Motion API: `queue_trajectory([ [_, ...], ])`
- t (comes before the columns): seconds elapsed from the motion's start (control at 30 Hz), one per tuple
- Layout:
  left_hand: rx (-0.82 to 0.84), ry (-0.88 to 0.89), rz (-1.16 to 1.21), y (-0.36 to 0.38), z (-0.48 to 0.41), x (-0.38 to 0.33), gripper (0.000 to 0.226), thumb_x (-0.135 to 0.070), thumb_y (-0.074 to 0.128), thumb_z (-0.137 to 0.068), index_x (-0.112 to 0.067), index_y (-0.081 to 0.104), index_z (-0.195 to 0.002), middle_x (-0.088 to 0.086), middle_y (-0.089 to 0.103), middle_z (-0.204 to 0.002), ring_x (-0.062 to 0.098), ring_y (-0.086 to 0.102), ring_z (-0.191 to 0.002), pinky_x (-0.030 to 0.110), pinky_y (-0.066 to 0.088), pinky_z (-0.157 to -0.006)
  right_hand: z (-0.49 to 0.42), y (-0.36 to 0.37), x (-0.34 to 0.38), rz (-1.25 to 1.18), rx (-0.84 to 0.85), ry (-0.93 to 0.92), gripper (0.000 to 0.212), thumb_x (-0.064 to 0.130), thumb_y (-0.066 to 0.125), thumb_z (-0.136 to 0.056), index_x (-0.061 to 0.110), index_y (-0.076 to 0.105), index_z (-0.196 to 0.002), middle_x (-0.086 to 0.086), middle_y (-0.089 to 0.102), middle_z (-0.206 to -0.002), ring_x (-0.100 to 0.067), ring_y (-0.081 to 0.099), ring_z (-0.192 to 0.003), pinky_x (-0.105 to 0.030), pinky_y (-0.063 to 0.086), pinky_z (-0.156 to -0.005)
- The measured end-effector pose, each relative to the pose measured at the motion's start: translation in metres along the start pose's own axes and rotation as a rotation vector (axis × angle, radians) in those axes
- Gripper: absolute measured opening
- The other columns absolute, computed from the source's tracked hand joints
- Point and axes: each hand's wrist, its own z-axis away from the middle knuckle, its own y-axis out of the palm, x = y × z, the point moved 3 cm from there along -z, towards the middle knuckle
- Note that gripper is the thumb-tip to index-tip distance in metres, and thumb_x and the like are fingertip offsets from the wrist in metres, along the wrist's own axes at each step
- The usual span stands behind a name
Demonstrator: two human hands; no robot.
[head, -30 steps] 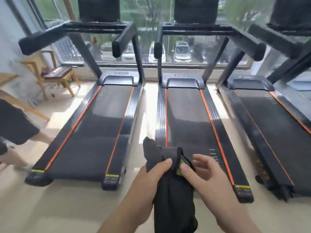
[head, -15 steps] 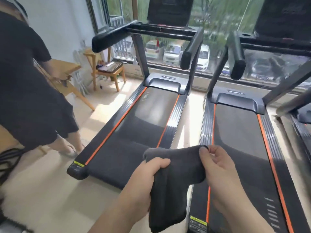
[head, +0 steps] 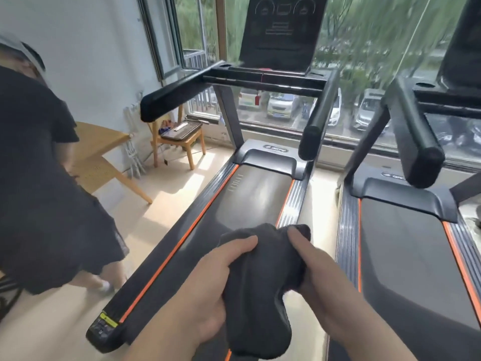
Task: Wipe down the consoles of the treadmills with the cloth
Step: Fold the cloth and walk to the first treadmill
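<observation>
You stand at the back end of the left treadmill point(head: 250, 204), and everything here is told from that big machine. Its console point(head: 282, 32) is high up at the far end, by the window, and it has not been wiped yet. A second treadmill point(head: 406, 251) sits just to the right of it. Another person point(head: 44, 178) stands just to the left of it, near its back corner, and you could bump them when you step on. A wooden chair point(head: 179, 142) is off to the left, near the front end. You could also trip, because the belt edge is right under you and your eyes are on the cloth. The dark cloth point(head: 260, 282) is over the back end of the belt, bunched up between your hands, with a loose end hanging down. That end could slip away if you let go with one hand. Your left hand point(head: 208, 293) is curled tight around the cloth. Your right hand point(head: 315, 267) grips the other side, I think with the fingers tucked under, but the picture is blurry there.
</observation>
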Motion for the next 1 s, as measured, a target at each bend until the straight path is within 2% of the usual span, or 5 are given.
queue_trajectory([
  [0.2, 0.039, -0.049, -0.112, -0.002, -0.113, -0.065, 0.025, -0.036, 0.069, -0.094, -0.018, 0.084, -0.104, 0.006, 0.079, -0.111, 0.026, 0.076, -0.103, 0.044, 0.052, -0.103, -0.105, 0.001, 0.064, -0.07, -0.122, -0.133, 0.026, 0.014, 0.055, -0.104, 0.012, 0.071, -0.124, -0.006, 0.078, -0.117, -0.021, 0.073, -0.112, -0.039, 0.053, -0.097],
  [0.37, 0.161, -0.05, -0.13, -0.017, -0.225, -0.118, 0.033, -0.041, 0.061, -0.098, -0.026, 0.077, -0.122, -0.001, 0.074, -0.126, 0.02, 0.069, -0.119, 0.046, 0.045, -0.112, -0.214, 0.015, 0.111, -0.192, -0.24, -0.143, 0.023, 0.017, 0.058, -0.103, 0.008, 0.07, -0.121, -0.014, 0.078, -0.114, -0.025, 0.076, -0.104, -0.035, 0.06, -0.079],
  [0.63, 0.35, 0.261, -0.443, -0.004, -0.387, -0.362, 0.054, -0.032, 0.077, -0.084, -0.031, 0.064, -0.137, -0.009, 0.07, -0.133, 0.014, 0.061, -0.129, 0.039, 0.046, -0.111, -0.407, 0.085, 0.287, -0.404, -0.38, -0.075, 0.027, 0.021, 0.064, -0.099, 0.002, 0.075, -0.115, -0.017, 0.079, -0.109, -0.033, 0.075, -0.106, -0.048, 0.054, -0.102],
  [0.77, 0.335, 0.496, -0.591, 0.024, -0.403, -0.474, 0.09, -0.013, 0.084, -0.084, -0.05, 0.034, -0.148, -0.027, 0.069, -0.124, -0.007, 0.064, -0.113, 0.015, 0.052, -0.089, -0.47, 0.105, 0.376, -0.373, -0.397, -0.083, 0.035, 0.024, 0.068, -0.094, 0.007, 0.071, -0.124, -0.015, 0.078, -0.115, -0.032, 0.072, -0.112, -0.05, 0.055, -0.101],
  [1.0, 0.327, 0.521, -0.584, 0.08, -0.441, -0.587, 0.053, -0.024, 0.086, -0.08, -0.041, 0.06, -0.123, -0.004, 0.067, -0.115, 0.011, 0.07, -0.097, 0.028, 0.063, -0.066, -0.521, 0.105, 0.501, 0.221, -0.478, -0.153, 0.038, 0.041, 0.065, -0.091, 0.013, 0.066, -0.116, -0.01, 0.071, -0.112, -0.023, 0.068, -0.104, -0.037, 0.053, -0.081],
])
